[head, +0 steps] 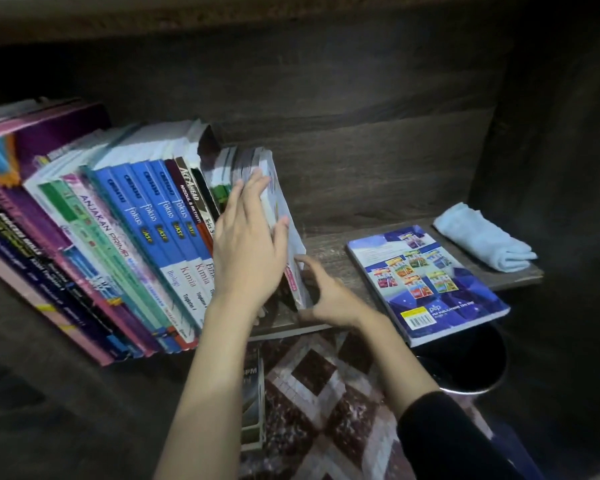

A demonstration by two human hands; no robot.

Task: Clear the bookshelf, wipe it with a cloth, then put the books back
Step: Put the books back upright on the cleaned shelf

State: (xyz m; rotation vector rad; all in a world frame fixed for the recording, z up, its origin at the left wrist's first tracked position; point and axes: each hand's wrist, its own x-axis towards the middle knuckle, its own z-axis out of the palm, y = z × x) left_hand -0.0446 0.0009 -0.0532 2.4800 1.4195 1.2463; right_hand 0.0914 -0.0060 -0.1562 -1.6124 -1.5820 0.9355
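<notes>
A row of books point(146, 216) leans to the left on the dark wooden shelf point(329, 251). At the row's right end stand a few thin books, the outermost with a white cover point(284, 209). My left hand point(246, 258) lies with straight fingers across the edges of these thin books, its thumb on the white cover. Lower down, my right hand point(329, 299) holds the white book's bottom corner, thumb on the cover and fingers curled at the shelf's front edge. A blue book point(430, 282) lies flat on the shelf to the right. A folded light-blue cloth point(482, 237) rests at the far right.
Bare shelf board shows between the leaning books and the flat blue book. Below the shelf there is a round dark bin point(471, 362), a patterned rug point(326, 393) and another book point(252, 393) standing on the floor. A dark side panel closes the shelf on the right.
</notes>
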